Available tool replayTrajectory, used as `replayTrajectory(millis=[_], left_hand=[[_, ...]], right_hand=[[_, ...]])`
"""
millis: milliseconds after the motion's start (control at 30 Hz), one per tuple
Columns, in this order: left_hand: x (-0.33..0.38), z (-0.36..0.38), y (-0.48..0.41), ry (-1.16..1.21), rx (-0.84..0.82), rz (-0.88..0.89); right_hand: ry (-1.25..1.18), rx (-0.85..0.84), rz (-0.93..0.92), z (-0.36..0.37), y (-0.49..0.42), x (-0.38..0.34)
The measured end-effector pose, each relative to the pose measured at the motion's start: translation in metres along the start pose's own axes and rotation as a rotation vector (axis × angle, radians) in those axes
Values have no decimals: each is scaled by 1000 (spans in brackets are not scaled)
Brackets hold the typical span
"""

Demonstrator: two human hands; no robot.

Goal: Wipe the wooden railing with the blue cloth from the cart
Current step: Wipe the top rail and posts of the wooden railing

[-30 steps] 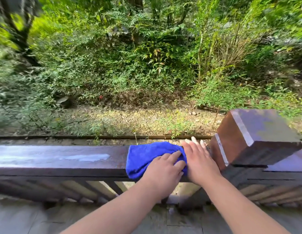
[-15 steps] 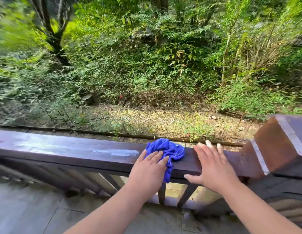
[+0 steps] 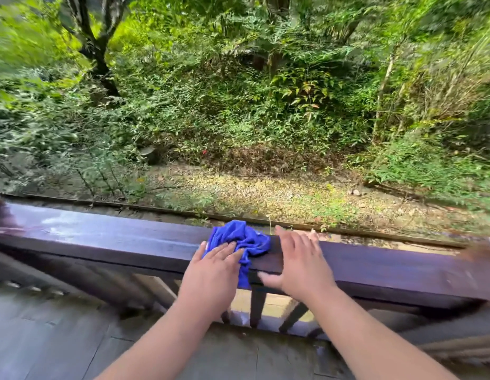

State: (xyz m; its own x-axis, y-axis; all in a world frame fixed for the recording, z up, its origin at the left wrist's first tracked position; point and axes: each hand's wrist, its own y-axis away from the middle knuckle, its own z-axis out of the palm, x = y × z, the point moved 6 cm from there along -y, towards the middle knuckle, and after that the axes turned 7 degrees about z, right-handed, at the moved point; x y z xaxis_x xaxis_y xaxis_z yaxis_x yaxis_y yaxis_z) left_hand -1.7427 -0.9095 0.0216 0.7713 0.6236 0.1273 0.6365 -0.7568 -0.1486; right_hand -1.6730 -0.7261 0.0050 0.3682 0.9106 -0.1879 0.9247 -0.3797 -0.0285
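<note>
The dark wooden railing (image 3: 115, 239) runs across the view, its top shiny and wet-looking on the left. A crumpled blue cloth (image 3: 250, 238) lies on the top of the rail near the middle, one end hanging over the near edge. My left hand (image 3: 211, 275) presses flat on the cloth's left part, fingers stretched out over it. My right hand (image 3: 296, 261) rests flat on the bare rail just right of the cloth, fingers spread, thumb on the near face. The cart is out of sight.
Slanted balusters (image 3: 257, 305) stand under the rail. A thicker post (image 3: 485, 256) begins at the far right edge. Grey plank flooring (image 3: 60, 338) lies on my side. Beyond the rail are a gravel strip and dense green bushes.
Both hands and the cloth have slid left along the rail, away from the post. The cloth has bunched up from a flat fold into a crumpled wad.
</note>
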Motion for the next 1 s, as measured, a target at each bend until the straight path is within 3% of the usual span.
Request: replayTrajectory(millis=[267, 467, 633, 1000], left_hand=[[-91, -19, 24, -22, 12, -73], [-84, -18, 22, -9, 56, -70], [-81, -14, 22, -26, -1, -73], [-70, -18, 18, -90, -23, -123]], right_hand=[[46, -38, 58, -3, 2, -1], [67, 62, 35, -2, 1, -3], [85, -20, 57, 4, -2, 1], [55, 27, 28, 5, 1, 1]])
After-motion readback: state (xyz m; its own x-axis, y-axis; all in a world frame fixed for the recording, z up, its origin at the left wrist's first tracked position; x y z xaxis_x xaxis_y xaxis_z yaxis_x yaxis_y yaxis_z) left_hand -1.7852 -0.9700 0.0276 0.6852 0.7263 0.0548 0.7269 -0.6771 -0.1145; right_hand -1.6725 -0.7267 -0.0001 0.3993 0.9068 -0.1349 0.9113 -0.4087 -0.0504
